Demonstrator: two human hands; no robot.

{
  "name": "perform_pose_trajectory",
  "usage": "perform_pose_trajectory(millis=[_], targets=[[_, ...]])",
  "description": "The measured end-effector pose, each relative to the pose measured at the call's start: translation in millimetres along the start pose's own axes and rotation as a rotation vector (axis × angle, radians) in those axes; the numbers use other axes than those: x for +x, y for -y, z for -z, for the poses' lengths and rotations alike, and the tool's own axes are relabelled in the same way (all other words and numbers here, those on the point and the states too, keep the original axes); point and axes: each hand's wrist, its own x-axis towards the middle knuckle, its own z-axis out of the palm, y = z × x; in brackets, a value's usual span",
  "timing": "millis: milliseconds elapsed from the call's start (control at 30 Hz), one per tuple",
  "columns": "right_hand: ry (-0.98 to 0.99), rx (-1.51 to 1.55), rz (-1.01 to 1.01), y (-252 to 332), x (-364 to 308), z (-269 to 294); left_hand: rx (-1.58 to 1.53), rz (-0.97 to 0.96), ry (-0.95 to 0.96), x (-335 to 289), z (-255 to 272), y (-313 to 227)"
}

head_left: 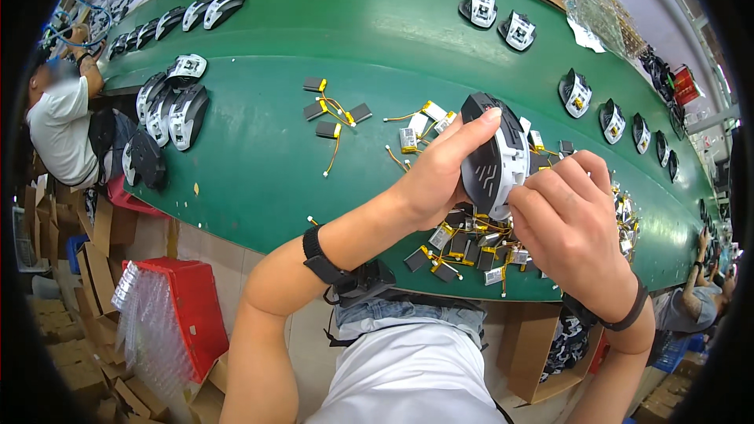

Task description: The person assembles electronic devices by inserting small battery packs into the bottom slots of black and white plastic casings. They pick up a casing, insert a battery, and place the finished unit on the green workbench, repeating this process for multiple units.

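Observation:
My left hand (436,177) grips a black-and-white computer mouse shell (485,161), thumb across its black top. It is held tilted above the green bench. My right hand (569,224) is closed in a pinch against the white inner side of the shell; whatever lies between those fingertips is hidden. Beneath and around both hands spreads a pile of small battery packs (469,253), silver and dark grey with yellow tape and short wires ending in white plugs. A few separate battery packs (316,111) lie left of my left hand.
More mouse shells stand in a cluster (187,116) at left and in rows along the far side (518,31) and right (612,121) of the bench (275,165). A red crate (184,310) with bubble wrap and a cardboard box (528,349) sit below. Co-workers are at both ends.

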Motion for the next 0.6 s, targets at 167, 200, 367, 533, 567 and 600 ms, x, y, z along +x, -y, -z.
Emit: perform_pose_trajectory(millis=[167, 200, 367, 533, 567, 600], targets=[[0.043, 0.055, 0.042, -5.8, 6.4, 1.3, 0.017, -0.010, -0.053, -1.1, -1.9, 1.7], [0.041, 0.087, 0.044, -7.5, 8.0, 2.2, 0.011, -0.006, -0.058, -1.2, -2.4, 1.0], [0.080, 0.042, -0.005, -6.7, 9.7, 0.2, 0.032, -0.025, -0.068, 0.1, 1.0, 3.1], [0.033, -0.032, -0.027, -2.2, 8.6, -11.5, 0.052, -0.047, -0.106, 0.8, 2.2, 0.9], [0.077, 0.006, -0.027, -3.5, 8.8, -9.5, 0.038, -0.053, -0.119, 1.0, 2.8, 1.1], [0.065, 0.053, -0.045, -5.3, 9.4, -10.0, 0.024, -0.060, -0.132, 1.8, 3.1, 1.3]])
